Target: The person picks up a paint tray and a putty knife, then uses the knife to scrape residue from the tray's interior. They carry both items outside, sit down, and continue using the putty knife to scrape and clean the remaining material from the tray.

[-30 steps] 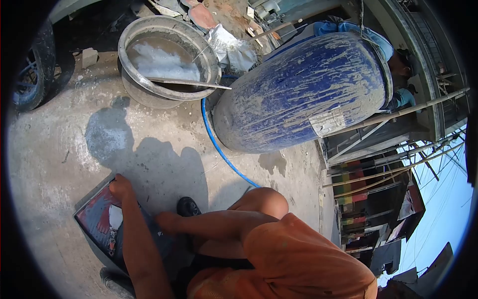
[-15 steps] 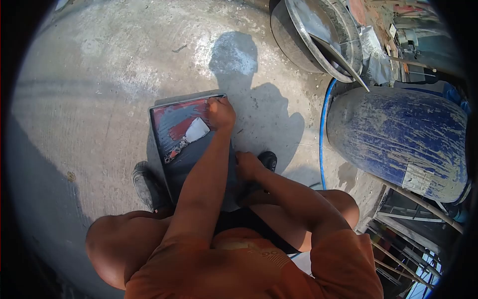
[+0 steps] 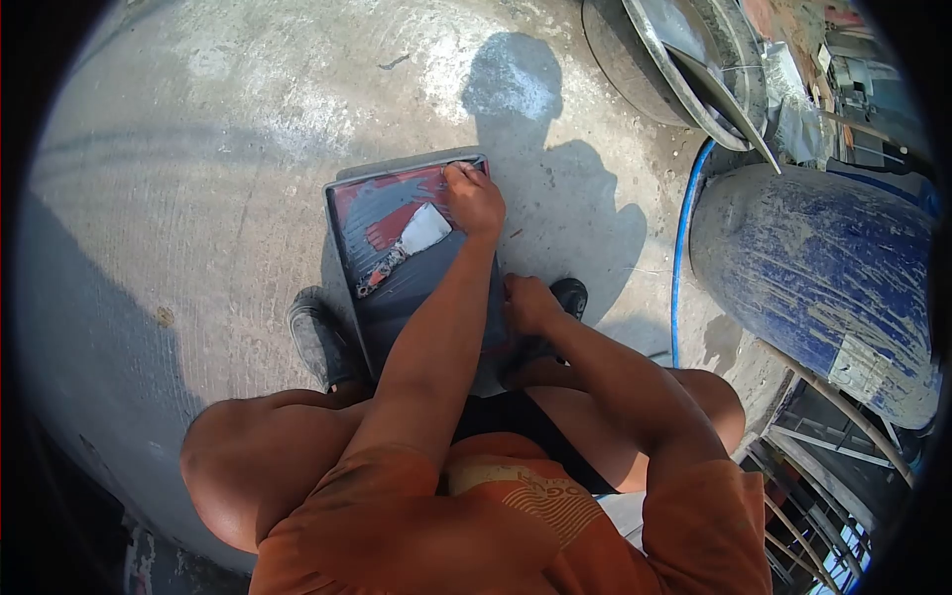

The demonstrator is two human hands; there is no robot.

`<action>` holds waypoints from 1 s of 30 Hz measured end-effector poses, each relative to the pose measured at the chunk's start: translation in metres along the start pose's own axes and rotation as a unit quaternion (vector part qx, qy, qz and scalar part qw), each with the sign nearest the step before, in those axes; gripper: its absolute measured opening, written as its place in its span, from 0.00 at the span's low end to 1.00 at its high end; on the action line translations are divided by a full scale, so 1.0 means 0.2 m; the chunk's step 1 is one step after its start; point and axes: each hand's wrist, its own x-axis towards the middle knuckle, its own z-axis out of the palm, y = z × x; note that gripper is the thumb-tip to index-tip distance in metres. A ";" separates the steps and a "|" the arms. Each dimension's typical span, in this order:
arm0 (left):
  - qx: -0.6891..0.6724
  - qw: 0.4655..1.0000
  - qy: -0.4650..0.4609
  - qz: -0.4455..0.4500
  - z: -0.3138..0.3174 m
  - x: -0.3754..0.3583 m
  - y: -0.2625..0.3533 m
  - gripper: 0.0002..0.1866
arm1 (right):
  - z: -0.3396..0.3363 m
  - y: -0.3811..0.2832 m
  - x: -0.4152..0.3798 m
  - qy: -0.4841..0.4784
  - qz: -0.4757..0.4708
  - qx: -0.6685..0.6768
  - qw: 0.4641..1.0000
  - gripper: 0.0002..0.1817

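A dark paint tray [image 3: 397,322], coated with grey and reddish paint, lies on the concrete between my feet. Inside it rests a putty knife [image 3: 424,230] with a wide pale blade and a paint-spattered handle. My left hand [image 3: 476,201] is closed at the tray's far right corner, fingers bent down against the painted surface; whatever they pinch is too small to make out. Lower down, my right hand [image 3: 531,303] is closed at the tray's right side, holding its rim. My left forearm covers part of the tray.
To the right lies a large blue drum [image 3: 813,278] streaked with dried cement. A round metal basin [image 3: 650,64] with a flat board stands beyond it. Between drum and tray runs a blue hose [image 3: 684,238]. My dark shoes [image 3: 319,337] flank the tray.
The whole view has shifted, so everything sits further right and higher. My left hand stays at the tray's far corner with its fingers slightly repositioned; the right hand stays at the side.
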 end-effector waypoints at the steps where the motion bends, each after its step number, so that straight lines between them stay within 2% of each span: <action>1: -0.001 0.998 0.035 0.052 0.02 -0.01 -0.01 0.07 | 0.01 0.01 0.00 0.005 0.004 -0.002 1.000 0.15; 5: -0.032 0.999 0.007 -0.001 0.02 0.00 0.02 0.06 | -0.03 -0.03 -0.02 -0.011 0.006 0.002 1.000 0.17; 6: -0.057 0.998 0.026 -0.018 0.07 0.01 -0.05 0.09 | -0.02 -0.03 -0.01 -0.002 0.005 -0.004 1.000 0.18; 7: -0.044 0.993 0.001 -0.110 0.06 0.03 -0.02 0.14 | -0.08 -0.07 -0.05 -0.025 0.011 -0.003 1.000 0.20; 8: -0.051 0.991 0.009 -0.120 0.07 0.04 -0.05 0.17 | -0.06 -0.05 -0.04 -0.019 0.016 0.004 1.000 0.20; 9: -0.122 0.977 -0.001 -0.175 0.12 0.07 -0.14 0.18 | -0.07 -0.07 -0.05 -0.022 0.015 -0.002 1.000 0.21; 10: -0.195 0.947 -0.014 -0.256 0.03 0.06 0.05 0.18 | -0.05 -0.06 -0.03 -0.026 0.015 -0.018 0.999 0.22; 13: -0.176 0.939 -0.025 -0.295 0.06 0.12 -0.01 0.18 | 0.01 -0.03 0.02 -0.016 0.001 -0.020 1.000 0.21; 15: -0.153 0.915 -0.047 -0.371 0.04 0.16 0.04 0.18 | 0.00 -0.03 0.02 -0.014 -0.005 -0.035 0.999 0.20; 16: -0.178 0.880 -0.036 -0.440 0.04 0.21 -0.02 0.18 | -0.01 -0.04 0.02 -0.031 -0.020 -0.057 0.998 0.20; 17: -0.210 0.841 -0.042 -0.497 0.14 0.28 -0.08 0.17 | -0.03 -0.04 0.01 -0.005 -0.005 -0.035 0.999 0.19; 18: -0.063 0.904 -0.148 -0.396 0.30 0.38 -0.47 0.16 | 0.00 -0.05 0.01 0.005 0.000 -0.017 1.000 0.18; 19: 0.097 0.933 -0.213 -0.274 0.43 0.46 -0.77 0.15 | 0.00 -0.05 0.00 0.006 -0.003 -0.024 1.000 0.18; 20: 0.277 0.897 -0.291 -0.183 0.39 0.48 -0.62 0.14 | -0.01 -0.06 0.01 0.007 -0.008 -0.032 0.999 0.18; 21: 0.447 0.821 -0.346 -0.082 0.30 0.47 -0.42 0.14 | 0.01 -0.04 0.04 0.010 -0.017 -0.040 0.999 0.18; 23: 0.492 0.810 -0.318 -0.010 0.10 0.34 -0.04 0.18 | 0.06 -0.01 0.13 0.029 -0.025 -0.052 0.998 0.18; 25: 0.493 0.808 -0.322 0.033 0.06 0.33 0.01 0.13 | 0.08 0.01 0.18 0.018 -0.061 -0.094 0.994 0.18; 26: 0.332 0.896 -0.281 -0.090 0.18 0.39 -0.25 0.12 | 0.05 0.00 0.15 0.031 -0.058 -0.099 0.993 0.18; 27: 0.153 0.937 -0.230 -0.212 0.32 0.45 -0.43 0.11 | 0.02 -0.02 0.11 0.023 -0.058 -0.096 0.993 0.18; 28: 0.144 0.940 -0.228 -0.207 0.32 0.45 -0.37 0.11 | 0.00 -0.04 0.08 0.013 -0.060 -0.094 0.994 0.19; 30: -0.063 0.916 -0.167 -0.360 0.16 0.35 -0.16 0.11 | -0.02 -0.04 0.05 0.018 -0.061 -0.096 0.993 0.21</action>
